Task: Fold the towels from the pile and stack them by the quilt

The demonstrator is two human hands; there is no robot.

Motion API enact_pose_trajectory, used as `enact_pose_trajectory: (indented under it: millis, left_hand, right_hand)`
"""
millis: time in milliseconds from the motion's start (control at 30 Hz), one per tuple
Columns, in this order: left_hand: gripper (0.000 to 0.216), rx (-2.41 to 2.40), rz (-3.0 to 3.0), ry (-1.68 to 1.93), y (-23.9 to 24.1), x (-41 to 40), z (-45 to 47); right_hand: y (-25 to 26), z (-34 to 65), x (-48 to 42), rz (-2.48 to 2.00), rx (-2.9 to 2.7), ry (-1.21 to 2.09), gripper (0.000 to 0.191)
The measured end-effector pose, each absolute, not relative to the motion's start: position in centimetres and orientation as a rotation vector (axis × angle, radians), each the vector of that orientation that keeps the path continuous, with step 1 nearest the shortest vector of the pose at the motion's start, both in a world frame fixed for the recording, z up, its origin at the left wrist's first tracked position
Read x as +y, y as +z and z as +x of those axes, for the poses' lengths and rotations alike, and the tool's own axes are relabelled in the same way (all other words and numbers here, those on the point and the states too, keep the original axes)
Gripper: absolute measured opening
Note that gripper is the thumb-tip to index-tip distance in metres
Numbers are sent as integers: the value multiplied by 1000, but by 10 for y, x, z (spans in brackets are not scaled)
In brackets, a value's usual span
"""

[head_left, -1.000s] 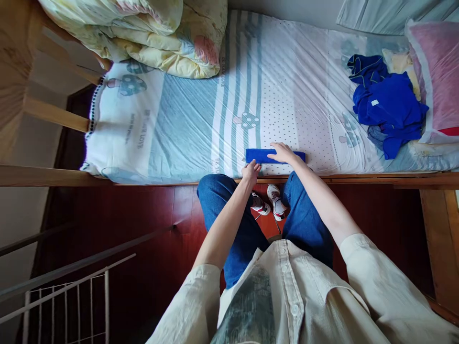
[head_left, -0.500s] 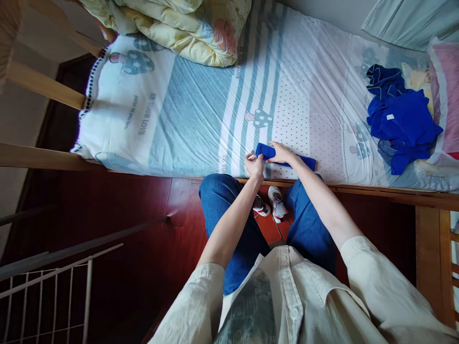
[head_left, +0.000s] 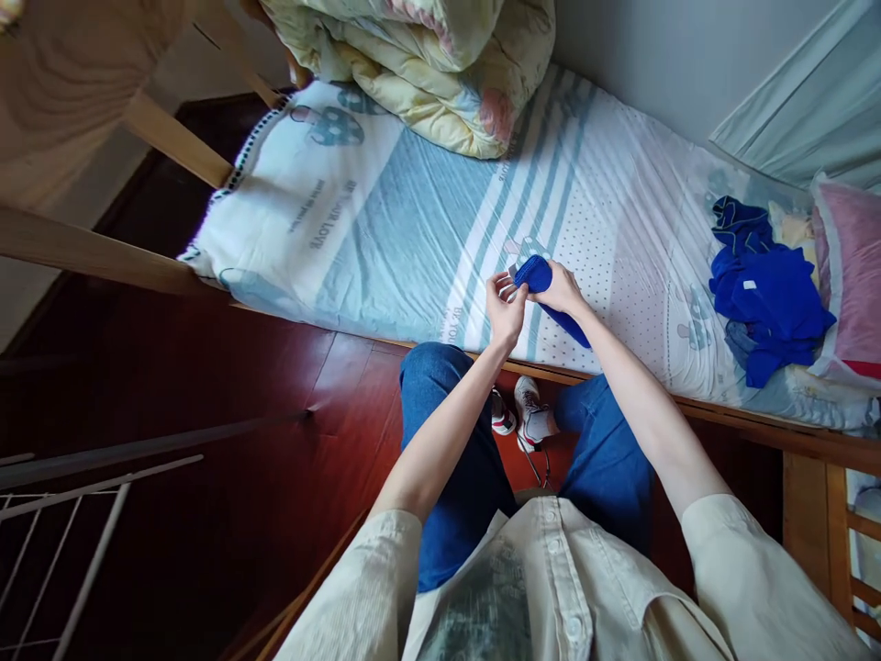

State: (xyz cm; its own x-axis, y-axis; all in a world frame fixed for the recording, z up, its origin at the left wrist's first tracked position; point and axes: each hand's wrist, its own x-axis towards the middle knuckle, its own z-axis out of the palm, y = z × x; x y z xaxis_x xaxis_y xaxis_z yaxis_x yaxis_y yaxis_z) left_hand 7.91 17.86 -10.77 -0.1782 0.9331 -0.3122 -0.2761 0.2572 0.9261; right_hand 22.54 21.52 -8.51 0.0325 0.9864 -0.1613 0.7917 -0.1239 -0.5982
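A blue cloth [head_left: 532, 274], folded into a long narrow bundle, is raised at its near-left end above the bed's edge. My right hand [head_left: 559, 289] is wrapped round it from the right, and the rest of the strip trails down toward the mattress edge. At the raised end, my left hand [head_left: 507, 308] has its thumb against the cloth with the other fingers curled. Something small and pale, perhaps a tag, shows by those fingertips. Whether the cloth is a garment or a towel I cannot tell.
The bed [head_left: 406, 239] has a patterned sheet. A yellow quilt [head_left: 440, 101] is heaped at the back; crumpled blue clothes [head_left: 775, 285] lie at the right beside a pink pillow [head_left: 853, 266]. A white metal rack [head_left: 89, 560] stands at lower left, and wooden bed posts [head_left: 103, 248] at left.
Both hands have lifted the end of the blue cloth off the sheet and tilted it up, so its folded end now faces me. The camera view has turned slightly.
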Motion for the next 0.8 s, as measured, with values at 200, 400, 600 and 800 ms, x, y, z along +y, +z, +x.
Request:
enact_pose_trajectory:
  millis: [200, 400, 600, 800]
  left_hand:
    - [59, 1132, 599, 1103, -99, 198, 65]
    - [73, 1015, 641, 1089, -97, 215, 62]
    - [83, 1266, 1008, 1075, -102, 242, 49]
    - [64, 1574, 1189, 1092, -113, 292, 25]
  right_hand:
    - [-81, 214, 248, -1939, -1729, 681, 60]
    - [-61, 191, 285, -1902, -1609, 670, 52]
    - [-37, 141, 321, -1695, -1318, 742, 60]
    - [-6, 85, 357, -1608, -1132, 742, 60]
